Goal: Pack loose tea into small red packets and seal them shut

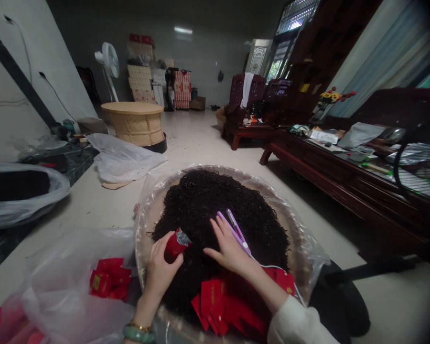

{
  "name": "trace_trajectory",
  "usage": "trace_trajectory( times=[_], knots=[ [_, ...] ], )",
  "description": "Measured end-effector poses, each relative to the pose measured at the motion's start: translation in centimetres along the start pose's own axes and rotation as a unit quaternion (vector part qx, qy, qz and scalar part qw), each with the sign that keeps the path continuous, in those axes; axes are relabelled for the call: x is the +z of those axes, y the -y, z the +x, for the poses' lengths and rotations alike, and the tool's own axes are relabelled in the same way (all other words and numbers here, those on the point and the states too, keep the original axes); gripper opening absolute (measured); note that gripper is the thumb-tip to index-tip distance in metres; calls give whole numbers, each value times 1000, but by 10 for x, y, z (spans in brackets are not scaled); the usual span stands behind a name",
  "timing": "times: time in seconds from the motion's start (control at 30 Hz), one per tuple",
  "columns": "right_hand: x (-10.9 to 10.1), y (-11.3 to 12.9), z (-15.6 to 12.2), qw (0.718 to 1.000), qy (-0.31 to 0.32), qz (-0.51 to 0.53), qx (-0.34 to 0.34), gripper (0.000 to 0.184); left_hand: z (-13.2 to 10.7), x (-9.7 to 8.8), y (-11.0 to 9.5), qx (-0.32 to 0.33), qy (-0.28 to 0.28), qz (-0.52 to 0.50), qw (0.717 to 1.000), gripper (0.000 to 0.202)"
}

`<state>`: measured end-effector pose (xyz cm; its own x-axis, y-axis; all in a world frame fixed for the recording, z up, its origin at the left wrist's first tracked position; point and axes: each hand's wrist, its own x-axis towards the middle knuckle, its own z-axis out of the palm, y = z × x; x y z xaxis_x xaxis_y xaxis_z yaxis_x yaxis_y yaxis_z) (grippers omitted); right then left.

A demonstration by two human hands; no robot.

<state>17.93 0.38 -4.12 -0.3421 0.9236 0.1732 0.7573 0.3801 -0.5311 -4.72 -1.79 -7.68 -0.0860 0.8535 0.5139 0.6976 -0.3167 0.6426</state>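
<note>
In the left hand [164, 260], low over a broad heap of dark, shredded, dry-looking material [218, 191]: a small red packet [175, 245] with silver foil [182, 238] at its upper end, tilted rightward. Left fingers curled firmly round its sides; contents not visible. Chief risk: spillage over the heap, from further tilting or a hard squeeze near the foil end. At the right hand [231, 246], fingers spread wide, nothing held, just beside a slim purple two-armed tool [245, 245], arms apart; contact impossible to tell. Possible burn or pinch there, if hot (heat not visible) or if closed on a stray finger. Running lower right, a thin white cord [299, 294] beside flat red packets [215, 301]: liable to snag on the pale sleeve [297, 320], dragging tool or packets. Beneath, a round, shallow, tan tray [156, 205] with a clear plastic liner [318, 260]; slack edge easily caught, then shreds over the rim.
</note>
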Motion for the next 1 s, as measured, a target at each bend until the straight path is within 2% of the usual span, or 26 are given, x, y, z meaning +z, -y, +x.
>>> trace_trajectory(
  times=[0.07, 0.13, 0.2, 0.37, 0.5, 0.73, 0.87, 0.93, 1.0],
  knots=[
    [4, 5, 10, 996, 68, -46, -20, 100, -2, 4, 2, -24, 13, -30, 999, 47],
    [9, 14, 19, 988, 113, -93, -54, 109, -3, 8, 5, -40, 25, -51, 998, 47],
    [13, 25, 24, 980, 118, -131, -94, 99, -5, 11, 6, -51, 33, -66, 996, 46],
    [17, 40, 21, 961, 98, -189, -178, 57, -9, 17, 9, -60, 40, -86, 994, 47],
    [20, 38, 18, 953, 83, -212, -202, 45, -13, 20, 5, -28, 37, -60, 997, 52],
    [25, 32, 22, 944, 102, -236, -207, 25, -14, 23, -1, 34, 23, -9, 999, 60],
    [19, 27, 22, 957, 94, -200, -188, 23, -12, 23, 3, 44, 9, 3, 999, 53],
    [14, 23, 22, 978, 66, -121, -155, 20, -11, 21, 2, 44, 5, 5, 999, 50],
    [9, 19, 25, 995, 4, 15, -100, 21, -10, 19, 0, 39, 4, 9, 999, 49]
  ],
)
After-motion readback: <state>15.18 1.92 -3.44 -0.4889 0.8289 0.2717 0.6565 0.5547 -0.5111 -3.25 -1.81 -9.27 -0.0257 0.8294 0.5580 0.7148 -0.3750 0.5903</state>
